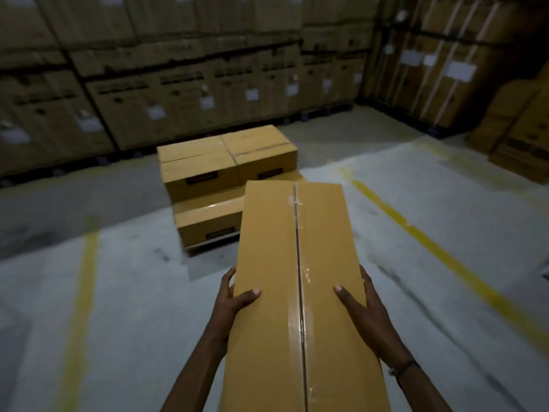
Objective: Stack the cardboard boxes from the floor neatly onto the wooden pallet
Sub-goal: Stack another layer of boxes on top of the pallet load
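Note:
I carry a long taped cardboard box (276, 263) lengthwise in front of me, above the floor. My left hand (234, 298) grips its left side, thumb on the top face. My right hand (361, 304) grips its right side, thumb also on top. Ahead stands the stack of cardboard boxes (225, 162), two layers showing, the upper layer set back. The wooden pallet (208, 245) shows only as a thin strip under the lower front box. The held box hides the stack's right front part.
Yellow floor lines (439, 248) run on both sides of the grey concrete lane. Tall walls of large labelled cartons (178, 93) stand behind the stack, and more cartons (523, 138) crowd the right corner.

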`<state>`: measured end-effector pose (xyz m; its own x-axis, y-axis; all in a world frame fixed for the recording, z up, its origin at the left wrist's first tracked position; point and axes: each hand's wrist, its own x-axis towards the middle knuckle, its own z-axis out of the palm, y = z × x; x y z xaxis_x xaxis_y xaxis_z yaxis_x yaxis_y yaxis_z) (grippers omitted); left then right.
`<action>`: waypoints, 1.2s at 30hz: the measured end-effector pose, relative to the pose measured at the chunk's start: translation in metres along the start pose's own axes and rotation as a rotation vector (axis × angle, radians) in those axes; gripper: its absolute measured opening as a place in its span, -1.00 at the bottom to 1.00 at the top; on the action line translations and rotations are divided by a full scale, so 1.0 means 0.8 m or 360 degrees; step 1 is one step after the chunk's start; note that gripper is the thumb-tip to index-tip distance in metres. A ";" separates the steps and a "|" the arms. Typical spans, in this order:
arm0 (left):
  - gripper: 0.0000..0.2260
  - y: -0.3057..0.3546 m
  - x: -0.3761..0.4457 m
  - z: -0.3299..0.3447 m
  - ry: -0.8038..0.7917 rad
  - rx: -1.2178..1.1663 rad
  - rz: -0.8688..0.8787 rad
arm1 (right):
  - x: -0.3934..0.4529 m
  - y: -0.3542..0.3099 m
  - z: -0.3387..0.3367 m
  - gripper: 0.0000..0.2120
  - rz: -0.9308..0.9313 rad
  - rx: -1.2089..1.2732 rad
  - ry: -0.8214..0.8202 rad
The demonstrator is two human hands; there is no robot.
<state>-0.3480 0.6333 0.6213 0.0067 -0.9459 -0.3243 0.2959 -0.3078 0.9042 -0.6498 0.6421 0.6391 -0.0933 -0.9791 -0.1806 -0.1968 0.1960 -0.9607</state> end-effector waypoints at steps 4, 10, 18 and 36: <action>-0.14 0.032 -0.017 -0.077 0.0189 -0.0088 0.0044 | 0.019 -0.028 0.083 -0.27 -0.0038 -0.0074 -0.0189; -0.28 0.077 -0.019 -0.205 0.0366 -0.0171 0.0124 | 0.050 -0.070 0.221 -0.24 -0.0061 -0.0129 -0.0391; -0.23 0.133 0.008 -0.369 0.0512 -0.0161 0.0169 | 0.097 -0.117 0.396 -0.16 -0.0137 -0.0156 -0.0577; -0.25 0.285 0.261 -0.574 0.0493 -0.0122 0.0188 | 0.326 -0.208 0.649 -0.07 -0.0147 -0.0095 -0.0574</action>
<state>0.1592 0.4126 0.6321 0.3319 -0.8950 -0.2980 0.3465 -0.1781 0.9210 -0.1343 0.3264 0.6423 0.2750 -0.9469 -0.1667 -0.2457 0.0984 -0.9643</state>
